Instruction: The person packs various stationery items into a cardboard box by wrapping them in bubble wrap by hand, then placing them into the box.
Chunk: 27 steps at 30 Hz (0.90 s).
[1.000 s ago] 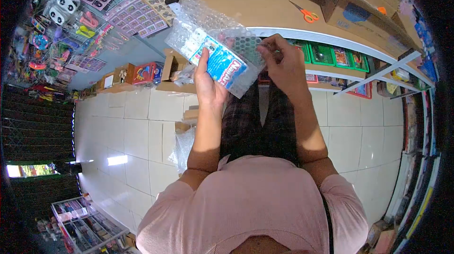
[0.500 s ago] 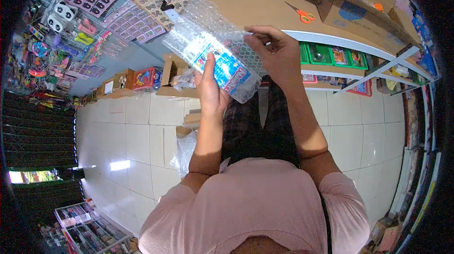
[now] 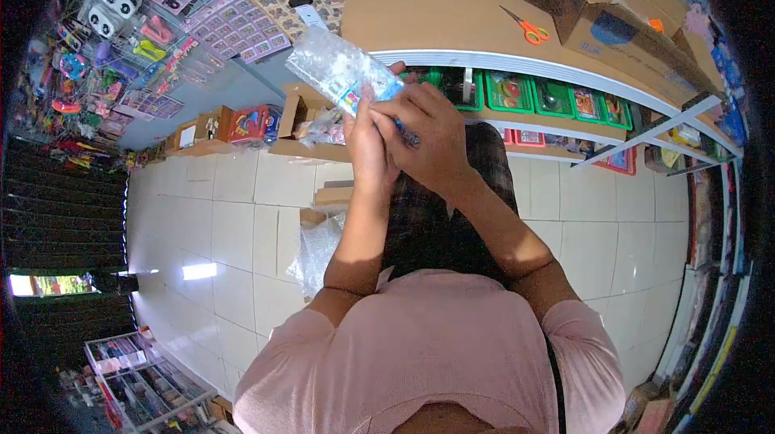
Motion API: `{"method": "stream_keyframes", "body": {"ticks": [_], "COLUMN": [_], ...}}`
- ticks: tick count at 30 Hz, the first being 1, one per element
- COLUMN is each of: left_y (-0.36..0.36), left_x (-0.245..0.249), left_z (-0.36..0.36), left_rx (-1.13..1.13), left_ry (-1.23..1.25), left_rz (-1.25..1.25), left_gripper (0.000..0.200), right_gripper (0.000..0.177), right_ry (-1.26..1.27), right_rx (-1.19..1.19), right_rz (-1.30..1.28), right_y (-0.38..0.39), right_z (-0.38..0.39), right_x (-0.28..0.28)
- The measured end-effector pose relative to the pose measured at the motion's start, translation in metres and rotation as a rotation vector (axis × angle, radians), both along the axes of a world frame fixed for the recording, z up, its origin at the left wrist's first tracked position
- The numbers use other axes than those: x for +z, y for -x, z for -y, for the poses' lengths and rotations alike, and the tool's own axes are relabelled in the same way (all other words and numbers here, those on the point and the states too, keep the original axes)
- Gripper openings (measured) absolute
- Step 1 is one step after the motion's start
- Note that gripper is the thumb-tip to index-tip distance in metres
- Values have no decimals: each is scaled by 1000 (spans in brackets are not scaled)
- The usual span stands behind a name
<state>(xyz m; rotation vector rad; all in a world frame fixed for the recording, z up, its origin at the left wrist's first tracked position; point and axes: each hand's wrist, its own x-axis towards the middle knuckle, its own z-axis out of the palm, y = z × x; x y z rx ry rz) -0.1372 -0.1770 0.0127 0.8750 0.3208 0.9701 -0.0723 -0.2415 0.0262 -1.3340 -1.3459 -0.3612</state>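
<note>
A blue-and-white printed package point(image 3: 386, 87) lies inside clear bubble wrap point(image 3: 324, 61), held up in front of my body. My left hand point(image 3: 367, 150) grips it from below and the left side, fingers mostly behind it. My right hand point(image 3: 432, 137) lies across the lower part of the package, its fingers curled over the wrap and close to my left thumb. Most of the printed face is hidden under my right hand. At the far end, the wrap sticks out past the package.
Orange-handled scissors point(image 3: 533, 32) lie on the cardboard-covered shelf top point(image 3: 428, 6) ahead. An open cardboard box point(image 3: 638, 42) stands to their right. Green baskets point(image 3: 510, 95) fill the shelf below. More bubble wrap point(image 3: 316, 248) is on the floor at left, beside a cardboard piece point(image 3: 333, 195).
My right hand has come down and left, folding the loose bubble wrap flap over the package. The wrap is now narrower around it, and the print is mostly covered.
</note>
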Motion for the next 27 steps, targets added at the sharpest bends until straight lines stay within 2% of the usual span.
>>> {"method": "stream_keyframes", "body": {"ticks": [3, 6, 11, 14, 18, 19, 20, 23, 26, 27], "left_y": [4, 12, 18, 22, 27, 27, 23, 17, 20, 19], "left_x": [5, 4, -4, -8, -7, -8, -7, 0, -8, -7], "left_z": [2, -3, -8, -10, -8, -7, -6, 1, 0, 3], "left_rx": [-36, -193, -102, -176, -275, -349, -288, -151, -113, -113], "left_ry": [51, 23, 180, 214, 389, 289, 239, 91, -55, -3], "left_rz": [169, 403, 349, 388, 365, 374, 313, 129, -53, 11], "left_gripper": [65, 76, 72, 63, 51, 44, 42, 36, 25, 27], "right_gripper": [13, 20, 28, 30, 26, 25, 25, 19, 20, 20], "right_ry": [5, -5, 178, 177, 155, 154, 153, 207, 415, 510], "right_rx": [23, 23, -46, -61, -40, -54, -67, 134, 343, 354], "right_rz": [-6, 70, 317, 293, 83, 28, -26, -541, -800, -847], "right_y": [5, 6, 10, 11, 2, -3, -8, -22, -45, -46], "right_z": [-3, -5, 4, 9, 9, 9, 9, 15, 17, 20], "right_x": [-5, -9, 1, 3, 2, -4, -8, -3, -16, -11]}}
